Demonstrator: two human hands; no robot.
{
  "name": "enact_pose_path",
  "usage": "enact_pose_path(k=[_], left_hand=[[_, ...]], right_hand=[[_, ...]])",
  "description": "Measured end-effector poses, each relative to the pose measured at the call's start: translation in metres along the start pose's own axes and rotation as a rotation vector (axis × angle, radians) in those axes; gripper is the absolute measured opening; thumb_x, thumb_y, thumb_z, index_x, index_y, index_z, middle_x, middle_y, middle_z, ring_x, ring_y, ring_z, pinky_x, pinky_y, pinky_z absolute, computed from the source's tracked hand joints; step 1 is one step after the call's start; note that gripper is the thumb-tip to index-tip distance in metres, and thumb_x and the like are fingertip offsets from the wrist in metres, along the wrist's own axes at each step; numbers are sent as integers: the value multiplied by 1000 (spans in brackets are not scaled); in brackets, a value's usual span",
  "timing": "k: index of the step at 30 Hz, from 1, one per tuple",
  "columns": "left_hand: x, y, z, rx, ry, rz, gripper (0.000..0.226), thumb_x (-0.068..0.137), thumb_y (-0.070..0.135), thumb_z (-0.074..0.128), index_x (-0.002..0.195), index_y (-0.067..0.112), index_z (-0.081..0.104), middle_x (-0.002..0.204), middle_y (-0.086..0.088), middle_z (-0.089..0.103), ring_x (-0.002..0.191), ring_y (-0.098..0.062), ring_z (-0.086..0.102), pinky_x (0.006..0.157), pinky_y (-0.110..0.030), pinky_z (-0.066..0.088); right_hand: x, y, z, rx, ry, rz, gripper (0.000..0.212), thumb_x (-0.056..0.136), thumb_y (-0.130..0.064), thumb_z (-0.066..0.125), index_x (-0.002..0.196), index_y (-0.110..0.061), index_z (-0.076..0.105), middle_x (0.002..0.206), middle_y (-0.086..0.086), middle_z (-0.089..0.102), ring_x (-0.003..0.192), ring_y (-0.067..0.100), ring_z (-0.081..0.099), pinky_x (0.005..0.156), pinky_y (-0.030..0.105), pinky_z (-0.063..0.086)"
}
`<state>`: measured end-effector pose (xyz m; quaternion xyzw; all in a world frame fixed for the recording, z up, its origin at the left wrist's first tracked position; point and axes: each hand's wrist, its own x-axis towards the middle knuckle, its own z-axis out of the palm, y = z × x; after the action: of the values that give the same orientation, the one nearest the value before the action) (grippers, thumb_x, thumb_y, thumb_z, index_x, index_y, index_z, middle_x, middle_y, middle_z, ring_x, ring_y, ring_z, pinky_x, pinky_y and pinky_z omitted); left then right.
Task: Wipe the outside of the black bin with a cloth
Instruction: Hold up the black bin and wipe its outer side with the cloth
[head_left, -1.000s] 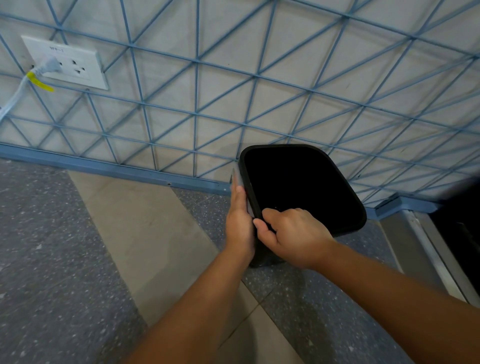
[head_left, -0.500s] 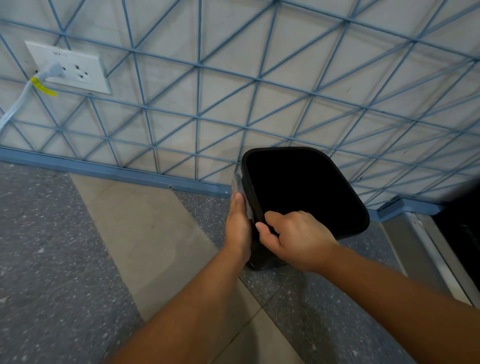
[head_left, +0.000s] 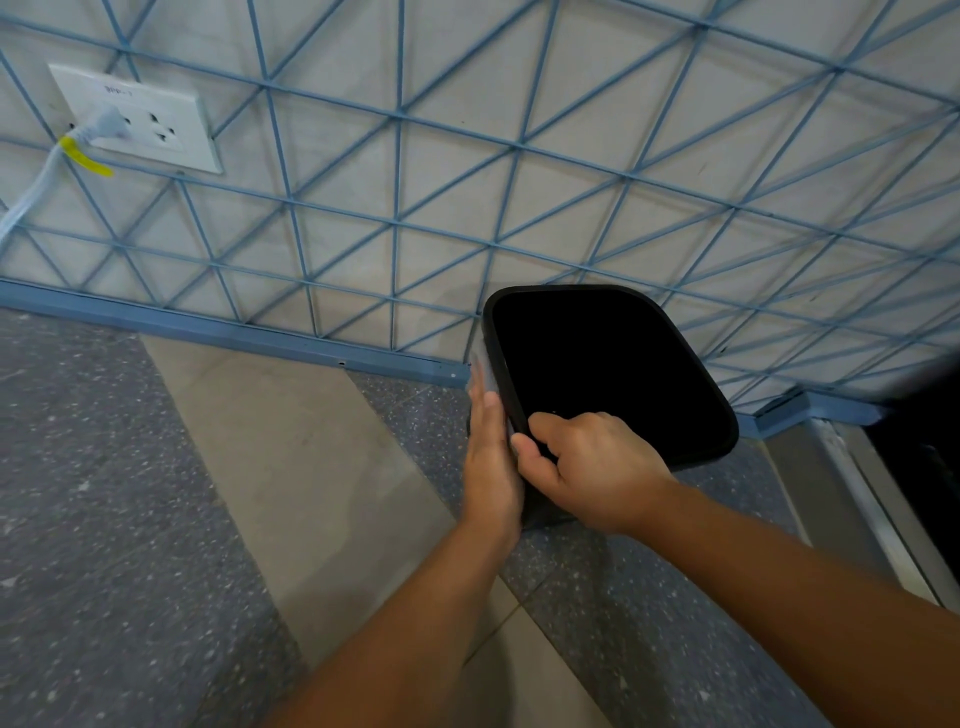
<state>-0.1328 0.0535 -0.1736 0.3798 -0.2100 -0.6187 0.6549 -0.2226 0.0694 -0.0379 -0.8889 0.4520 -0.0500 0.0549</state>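
The black bin stands on the floor against the wall, its open mouth facing me. My right hand grips the near left corner of its rim, thumb outside and fingers curled over the edge. My left hand lies flat with straight fingers against the bin's left outer side. It presses a pale grey cloth onto that side; only a strip of the cloth shows past my fingertips.
A wall with blue diagonal lines and a blue skirting runs behind the bin. A white socket with a plugged cable is at the upper left. A metal door threshold lies to the right.
My left hand with the cloth has slid a little further along the bin's left side towards the wall. My right hand keeps its grip on the rim.
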Motion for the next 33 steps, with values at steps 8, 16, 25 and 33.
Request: enact_pose_path(k=[8, 16, 25, 33], left_hand=[[1, 2, -2, 14, 15, -2, 100, 75, 88, 66, 157, 32, 50, 168, 1, 45, 159, -20, 36, 134, -48, 23], [1, 3, -4, 35, 2, 23, 100, 76, 90, 63, 158, 35, 48, 169, 3, 43, 160, -19, 34, 134, -49, 21], [2, -7, -5, 27, 104, 24, 116, 63, 98, 65, 156, 31, 52, 165, -1, 49, 158, -20, 38, 133, -51, 24], [-32, -20, 0, 77, 85, 38, 121, 76, 92, 61, 163, 12, 36, 165, -21, 42, 162, -39, 25, 132, -64, 17]], right_hand=[[0, 0, -1, 22, -10, 4, 40, 87, -56, 17, 69, -25, 35, 55, -5, 40, 54, 27, 49, 51, 39, 41], [1, 0, 1, 19, -17, 14, 42, 86, -57, 15, 69, -25, 35, 56, -5, 41, 53, 21, 43, 50, 38, 40], [1, 2, 1, 21, -12, 7, 39, 86, -57, 17, 67, -27, 33, 52, -8, 34, 51, 19, 40, 50, 35, 35], [0, 2, 2, 15, -15, -1, 38, 86, -58, 16, 66, -29, 32, 51, -9, 32, 48, 14, 35, 51, 31, 28]])
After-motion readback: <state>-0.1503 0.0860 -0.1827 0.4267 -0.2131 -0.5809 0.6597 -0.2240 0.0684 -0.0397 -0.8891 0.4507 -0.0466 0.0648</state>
